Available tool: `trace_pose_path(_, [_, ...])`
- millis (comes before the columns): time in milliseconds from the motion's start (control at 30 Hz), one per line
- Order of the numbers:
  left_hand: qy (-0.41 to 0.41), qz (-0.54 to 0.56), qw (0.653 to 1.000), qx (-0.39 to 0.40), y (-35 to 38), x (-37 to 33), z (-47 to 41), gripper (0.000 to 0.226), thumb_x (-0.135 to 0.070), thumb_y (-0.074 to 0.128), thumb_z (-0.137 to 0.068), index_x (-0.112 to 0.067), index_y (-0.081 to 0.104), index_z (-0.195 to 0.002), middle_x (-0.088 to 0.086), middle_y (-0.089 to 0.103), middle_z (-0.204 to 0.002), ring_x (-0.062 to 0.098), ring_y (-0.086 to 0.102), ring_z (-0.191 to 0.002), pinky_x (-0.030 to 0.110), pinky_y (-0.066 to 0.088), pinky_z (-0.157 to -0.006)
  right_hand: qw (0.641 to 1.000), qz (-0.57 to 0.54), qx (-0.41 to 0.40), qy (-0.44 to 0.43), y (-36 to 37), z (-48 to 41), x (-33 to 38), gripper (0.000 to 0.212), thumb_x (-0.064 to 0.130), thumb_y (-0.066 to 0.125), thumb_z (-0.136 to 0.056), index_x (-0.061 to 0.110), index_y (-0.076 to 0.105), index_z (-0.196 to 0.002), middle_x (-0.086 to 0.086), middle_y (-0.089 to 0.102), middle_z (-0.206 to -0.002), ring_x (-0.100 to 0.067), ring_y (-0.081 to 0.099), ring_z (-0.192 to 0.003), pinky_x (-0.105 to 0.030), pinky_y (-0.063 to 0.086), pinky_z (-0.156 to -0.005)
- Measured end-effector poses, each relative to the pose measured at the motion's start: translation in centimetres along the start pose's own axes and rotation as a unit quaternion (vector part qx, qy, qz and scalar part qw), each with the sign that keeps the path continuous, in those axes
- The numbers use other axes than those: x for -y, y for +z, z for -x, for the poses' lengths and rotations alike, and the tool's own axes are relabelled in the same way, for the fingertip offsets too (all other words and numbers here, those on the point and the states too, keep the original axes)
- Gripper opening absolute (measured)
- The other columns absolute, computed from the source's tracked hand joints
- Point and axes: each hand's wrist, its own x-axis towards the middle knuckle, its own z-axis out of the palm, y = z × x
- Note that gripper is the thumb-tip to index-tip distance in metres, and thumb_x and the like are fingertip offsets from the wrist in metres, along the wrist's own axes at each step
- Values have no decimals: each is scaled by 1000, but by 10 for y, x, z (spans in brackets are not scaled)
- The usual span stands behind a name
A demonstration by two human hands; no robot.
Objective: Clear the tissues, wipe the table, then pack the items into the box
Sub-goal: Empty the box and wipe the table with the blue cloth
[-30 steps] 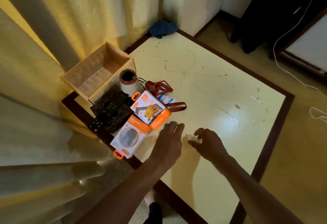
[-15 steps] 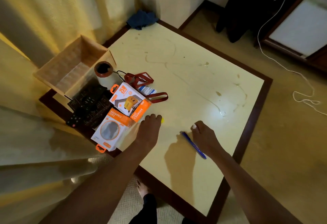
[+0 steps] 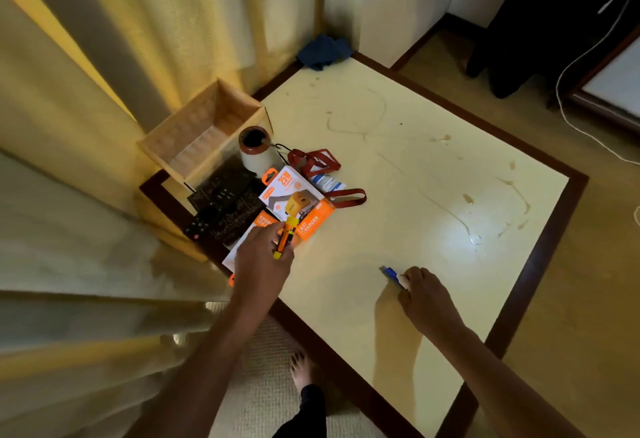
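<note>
My left hand (image 3: pixel 261 264) grips a small orange and yellow torch (image 3: pixel 286 236) just above the orange charger packs (image 3: pixel 294 200). My right hand (image 3: pixel 424 297) holds a blue pen (image 3: pixel 391 273) low over the cream table (image 3: pixel 398 167); only the pen's front end shows. The open woven box (image 3: pixel 204 132) stands at the table's left corner. Beside it are a brown-topped jar (image 3: pixel 256 148), dark remotes (image 3: pixel 221 205) and a red lanyard (image 3: pixel 317 162) with a card.
A blue cloth (image 3: pixel 323 51) lies at the table's far corner. Yellow curtains hang to the left. Wet streaks mark the tabletop at the right. A white cable (image 3: pixel 568 98) trails on the floor beyond. My bare foot (image 3: pixel 301 366) stands by the near edge.
My left hand has lifted the orange torch off the table and moved it left over the charger packs. My right hand picked up the blue pen and turned it.
</note>
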Motion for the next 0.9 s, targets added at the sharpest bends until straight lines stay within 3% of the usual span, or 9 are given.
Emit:
trace_pose_path(133, [-30,-5,999,-42,-38,15,-30,39,-13,78,-87,-16,70,-125,2,70,-103,17,65,-92,34,53,-84,999,-15,31,6,-20,-11,37,5,18,58,-96,13,57,-98,2,55,-87,-23,55,-77,-31,38,-67])
trace_pose_path(300, [-27,-62,996,-55,-60,36,-66,28,-15,74,-87,-19,71,-114,1,74,-101,25,69,-96,41,55,-84,997,-76,7,-12,-54,-29,122,8,23,58,-90,19,55,-84,3,63,-79,-25,53,-71,-33,44,-67])
trace_pose_path(400, [4,-102,995,-18,-56,43,-81,30,-15,72,-89,-14,71,-119,7,72,-107,29,67,-100,40,53,-81,995,-75,0,-70,-66,-48,180,10,23,63,-89,17,62,-97,-2,71,-92,-30,61,-84,-31,42,-69])
trace_pose_path(533, [48,-133,990,4,-47,41,-101,29,-18,68,-93,-12,72,-122,12,71,-112,32,65,-104,42,55,-83,988,-23,-13,-154,-80,-93,242,36,21,68,-87,13,64,-121,-8,73,-112,-29,65,-109,-30,43,-76])
trace_pose_path(733, [64,-216,974,20,-36,34,-119,28,-25,66,-91,-27,75,-117,5,71,-110,30,58,-110,44,52,-89,973,132,31,-189,-109,-160,294,39,19,68,-87,15,65,-125,-14,65,-121,-37,64,-111,-37,53,-90])
trace_pose_path(900, [33,-36,998,-27,-32,44,-116,37,-15,75,-92,-18,67,-128,4,62,-122,22,59,-114,32,49,-92,962,158,70,-212,-109,-177,312,40,16,73,-83,17,69,-122,-10,70,-117,-31,68,-101,-38,58,-85])
